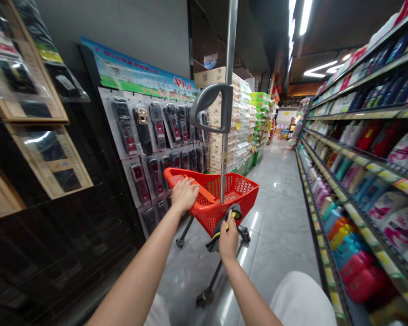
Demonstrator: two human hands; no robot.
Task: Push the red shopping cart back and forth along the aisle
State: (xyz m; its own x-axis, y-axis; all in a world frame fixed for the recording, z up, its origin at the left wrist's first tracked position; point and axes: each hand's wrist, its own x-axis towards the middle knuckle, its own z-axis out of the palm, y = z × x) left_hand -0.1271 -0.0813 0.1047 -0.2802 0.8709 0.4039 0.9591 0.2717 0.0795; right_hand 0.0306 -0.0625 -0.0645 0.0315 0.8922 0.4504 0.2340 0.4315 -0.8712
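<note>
A red plastic basket cart (246,194) on grey legs with casters stands in front of me. From it rises a metal pole (231,45) with a grey loop handle (227,108). My left hand (184,194) lies on the basket's near left rim, fingers over the edge. Just right of it and lower, my right hand (228,237) is wrapped round a dark grey and yellow cloth-like item (215,242), close under the basket's near rim. What exactly this item is, I cannot make out.
Packaged belts (158,124) hang on a rack at the left, with boxed goods nearer me. Stacked cartons (217,108) stand behind the cart. Shelves of bottles (363,181) line the right side. A grey tiled floor (279,217) runs down the aisle between them.
</note>
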